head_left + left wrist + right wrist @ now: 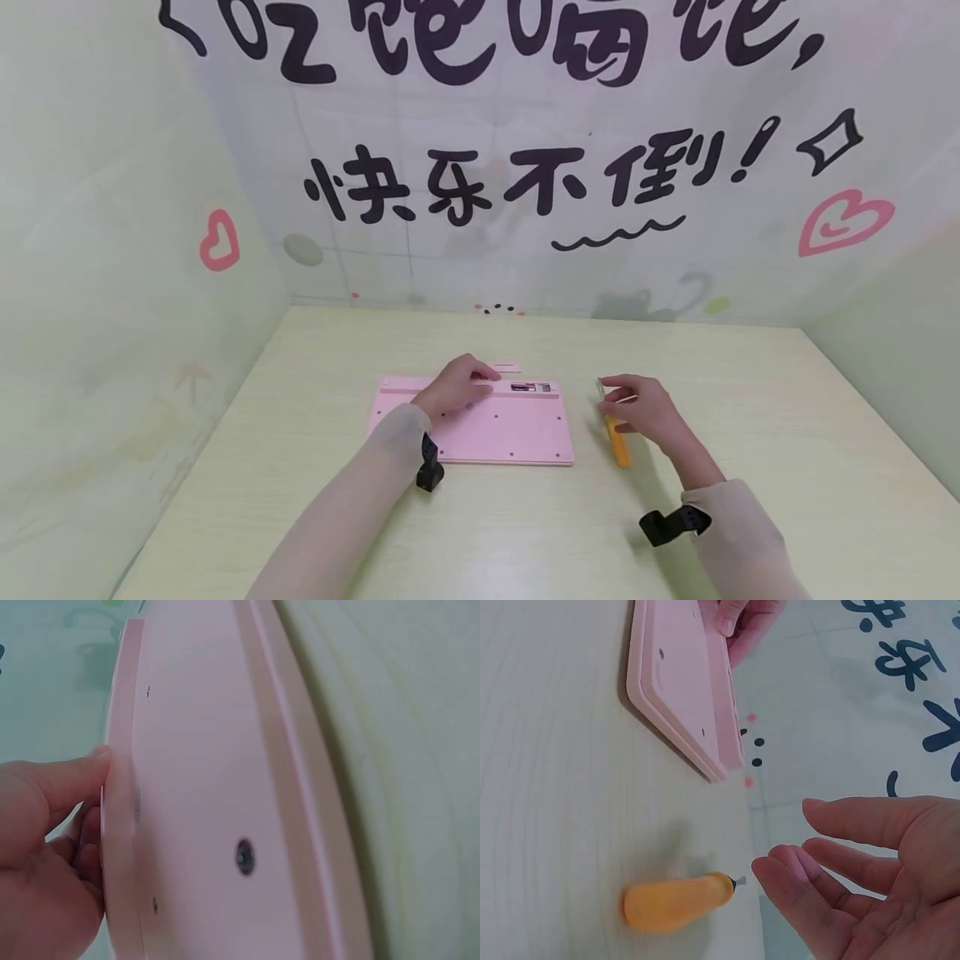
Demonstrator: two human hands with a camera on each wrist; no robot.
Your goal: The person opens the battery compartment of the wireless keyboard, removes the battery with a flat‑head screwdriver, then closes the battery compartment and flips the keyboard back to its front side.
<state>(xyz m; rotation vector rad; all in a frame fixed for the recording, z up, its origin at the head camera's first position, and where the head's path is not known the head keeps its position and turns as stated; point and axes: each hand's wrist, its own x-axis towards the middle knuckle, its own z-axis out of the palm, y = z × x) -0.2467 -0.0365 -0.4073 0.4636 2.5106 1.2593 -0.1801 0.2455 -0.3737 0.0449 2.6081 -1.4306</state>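
A pink keyboard (pixel 495 429) lies face down on the table, its screw-dotted back showing and its long raised ridge on the far side. In that ridge a battery compartment (pixel 532 387) is uncovered, with a dark battery-like piece inside. My left hand (pixel 459 387) pinches the keyboard's far edge, thumb on top and fingers behind it, as the left wrist view shows. An orange-handled screwdriver (pixel 618 448) lies to the keyboard's right. Right over its metal shaft, my right hand (pixel 647 410) hovers with loosely bent fingers; the right wrist view shows them holding nothing.
A small pink strip, seemingly the battery cover (pixel 506 367), lies just beyond the keyboard's far edge. The pale wooden table (pixel 360 525) meets a printed back wall (pixel 450 267) and plain side walls. Black camera straps are on both wrists.
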